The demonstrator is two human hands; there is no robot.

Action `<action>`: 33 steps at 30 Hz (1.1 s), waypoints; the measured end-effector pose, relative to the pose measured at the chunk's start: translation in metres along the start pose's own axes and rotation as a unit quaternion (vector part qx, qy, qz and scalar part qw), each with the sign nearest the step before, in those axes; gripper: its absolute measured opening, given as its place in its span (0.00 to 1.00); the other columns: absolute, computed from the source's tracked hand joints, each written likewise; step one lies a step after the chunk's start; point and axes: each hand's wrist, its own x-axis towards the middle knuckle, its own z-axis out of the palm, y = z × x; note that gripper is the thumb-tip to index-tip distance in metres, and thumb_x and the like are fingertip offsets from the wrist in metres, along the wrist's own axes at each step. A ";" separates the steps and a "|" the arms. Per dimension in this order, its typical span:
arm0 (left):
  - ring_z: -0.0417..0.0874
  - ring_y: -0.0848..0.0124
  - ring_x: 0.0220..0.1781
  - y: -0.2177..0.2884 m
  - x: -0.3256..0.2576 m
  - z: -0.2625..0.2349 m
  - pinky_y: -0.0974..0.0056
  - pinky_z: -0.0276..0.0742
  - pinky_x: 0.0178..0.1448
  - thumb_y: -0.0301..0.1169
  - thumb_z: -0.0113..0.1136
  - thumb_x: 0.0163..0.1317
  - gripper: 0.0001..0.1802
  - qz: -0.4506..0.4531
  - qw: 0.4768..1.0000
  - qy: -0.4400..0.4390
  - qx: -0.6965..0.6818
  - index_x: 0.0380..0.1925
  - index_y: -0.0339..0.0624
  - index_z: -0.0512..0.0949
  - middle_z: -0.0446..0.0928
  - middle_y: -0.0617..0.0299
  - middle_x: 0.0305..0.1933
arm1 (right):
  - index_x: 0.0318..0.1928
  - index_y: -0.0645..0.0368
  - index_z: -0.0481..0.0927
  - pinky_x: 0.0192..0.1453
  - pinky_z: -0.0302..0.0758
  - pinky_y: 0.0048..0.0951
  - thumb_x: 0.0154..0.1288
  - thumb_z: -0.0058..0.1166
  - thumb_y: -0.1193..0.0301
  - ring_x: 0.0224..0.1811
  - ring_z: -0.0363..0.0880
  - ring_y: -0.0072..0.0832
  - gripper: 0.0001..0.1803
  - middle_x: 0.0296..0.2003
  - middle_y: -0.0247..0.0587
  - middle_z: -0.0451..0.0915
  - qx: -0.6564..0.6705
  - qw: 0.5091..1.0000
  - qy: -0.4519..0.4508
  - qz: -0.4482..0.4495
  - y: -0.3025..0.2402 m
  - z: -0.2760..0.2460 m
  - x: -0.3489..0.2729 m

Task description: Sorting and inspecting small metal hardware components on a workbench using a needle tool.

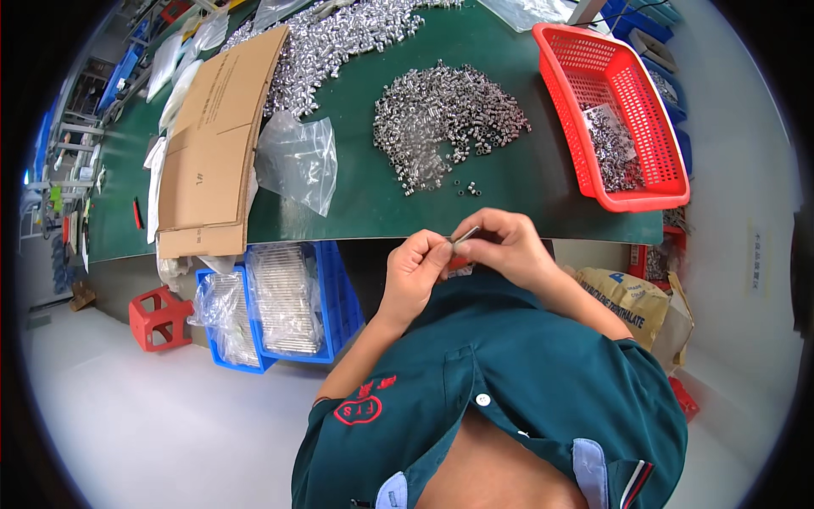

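My left hand [416, 270] and my right hand [510, 248] meet just in front of the table's near edge. A short, thin metal rod [468, 234] is pinched in the fingers of my right hand and slants up between them. Thumb and forefinger of my left hand press together at the rod's lower end; whether they also grip a small part there is hidden. Beyond my hands, a pile of small metal sleeves [475, 106] lies on the green table [356, 208], with several loose ones at its near side.
A cardboard sheet [212, 144] and a clear plastic bag [297, 161] lie left of the pile. Shiny metal parts [339, 51] spread behind. At right stands a red basket [562, 102]. Below the table are blue crates [341, 297], a red stool [157, 321] and a sack [623, 297].
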 end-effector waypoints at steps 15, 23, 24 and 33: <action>0.63 0.81 0.19 -0.010 0.002 -0.009 0.75 0.57 0.24 0.33 0.52 0.67 0.10 -0.069 0.987 0.040 -0.141 0.29 0.38 0.71 0.67 0.68 0.18 | 0.33 0.57 0.80 0.36 0.74 0.35 0.46 0.64 0.71 0.33 0.77 0.37 0.11 0.28 0.38 0.76 -0.452 0.843 0.218 -0.196 0.014 -0.033 0.030; 0.63 0.81 0.20 -0.013 0.002 -0.010 0.75 0.56 0.24 0.32 0.51 0.67 0.10 -0.072 0.988 0.040 -0.130 0.29 0.38 0.71 0.67 0.68 0.18 | 0.28 0.57 0.80 0.33 0.74 0.32 0.49 0.62 0.75 0.30 0.77 0.34 0.05 0.27 0.38 0.76 -0.454 0.829 0.235 -0.227 0.017 -0.033 0.030; 0.63 0.81 0.20 -0.014 0.002 -0.010 0.75 0.56 0.25 0.32 0.51 0.67 0.10 -0.071 0.989 0.039 -0.127 0.30 0.38 0.71 0.67 0.68 0.18 | 0.28 0.57 0.80 0.33 0.74 0.32 0.49 0.62 0.75 0.30 0.77 0.34 0.05 0.27 0.38 0.76 -0.454 0.830 0.233 -0.226 0.014 -0.031 0.027; 0.65 0.82 0.21 -0.009 0.003 -0.004 0.76 0.59 0.27 0.33 0.52 0.67 0.10 -0.076 0.994 0.019 -0.080 0.29 0.39 0.72 0.68 0.70 0.19 | 0.36 0.65 0.78 0.35 0.72 0.18 0.59 0.58 0.75 0.30 0.72 0.13 0.06 0.27 0.28 0.77 0.009 0.998 0.061 -0.025 0.006 -0.019 0.012</action>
